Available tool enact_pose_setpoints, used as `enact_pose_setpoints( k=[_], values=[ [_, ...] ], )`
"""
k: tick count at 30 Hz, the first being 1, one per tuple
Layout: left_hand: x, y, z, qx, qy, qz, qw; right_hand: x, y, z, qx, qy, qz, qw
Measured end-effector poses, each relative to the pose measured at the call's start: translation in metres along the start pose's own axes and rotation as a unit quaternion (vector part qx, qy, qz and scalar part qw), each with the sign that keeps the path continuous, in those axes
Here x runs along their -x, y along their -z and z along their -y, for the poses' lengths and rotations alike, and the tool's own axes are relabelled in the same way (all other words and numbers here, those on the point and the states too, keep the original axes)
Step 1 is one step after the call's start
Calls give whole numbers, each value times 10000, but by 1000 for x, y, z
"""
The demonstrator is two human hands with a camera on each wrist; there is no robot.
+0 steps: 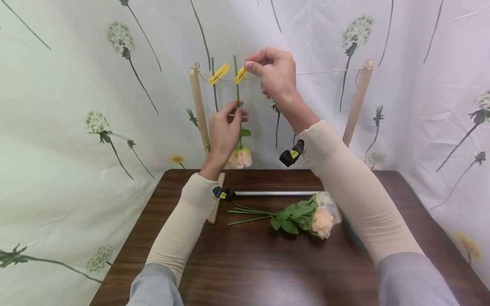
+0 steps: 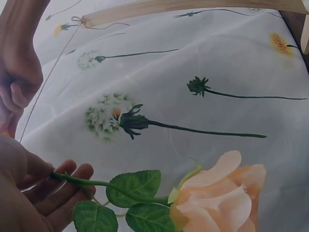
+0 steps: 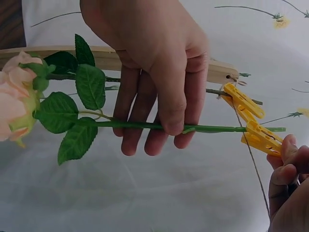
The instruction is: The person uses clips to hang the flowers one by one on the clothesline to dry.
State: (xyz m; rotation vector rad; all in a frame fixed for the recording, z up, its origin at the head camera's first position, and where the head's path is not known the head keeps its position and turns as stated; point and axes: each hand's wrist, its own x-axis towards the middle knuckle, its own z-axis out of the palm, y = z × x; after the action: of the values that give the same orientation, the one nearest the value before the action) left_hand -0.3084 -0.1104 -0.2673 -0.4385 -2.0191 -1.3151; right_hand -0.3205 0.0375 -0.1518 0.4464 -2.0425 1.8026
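Observation:
A peach rose [image 1: 241, 158] hangs head down beside the string, its green stem [image 3: 145, 125] upright. My left hand [image 1: 225, 131] pinches that stem between thumb and fingers, below the string. At the string, my right hand [image 1: 276, 75] holds the end of a yellow clothespin [image 3: 263, 138] between thumb and fingertips. The clothespin's jaws sit over the stem and the string. To the left, another yellow clothespin [image 1: 219, 74] clips a darker stem [image 1: 214, 95] to the string; the left hand partly hides what hangs below. The left wrist view shows the rose head [image 2: 219, 198] and leaves close up.
The string [image 1: 325, 72] runs between two wooden posts, left [image 1: 197, 102] and right [image 1: 357, 104]. A metal bar [image 1: 279, 193] joins them low down. Several flowers [image 1: 294, 214] lie on the brown table [image 1: 260, 267]. A bluish round object [image 1: 354, 236] is partly behind the right sleeve.

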Motion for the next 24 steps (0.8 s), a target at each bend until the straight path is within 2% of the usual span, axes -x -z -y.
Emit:
enact_pose_setpoints(
  k=[7, 15, 20, 24],
  values=[
    [0, 0, 0, 77, 20, 15, 10000, 0, -4, -3, 51, -224, 61, 9997],
    [-1, 0, 0, -15, 92, -5, 10000, 0, -6, -3, 193, -285, 213, 9992],
    [-2, 0, 2, 78, 107, -11, 9999, 0, -4, -4, 88, -353, 537, 9979],
    [-1, 1, 3, 73, 146, 12, 9999, 1, 0, -6, 82, -249, 842, 9961]
  ],
)
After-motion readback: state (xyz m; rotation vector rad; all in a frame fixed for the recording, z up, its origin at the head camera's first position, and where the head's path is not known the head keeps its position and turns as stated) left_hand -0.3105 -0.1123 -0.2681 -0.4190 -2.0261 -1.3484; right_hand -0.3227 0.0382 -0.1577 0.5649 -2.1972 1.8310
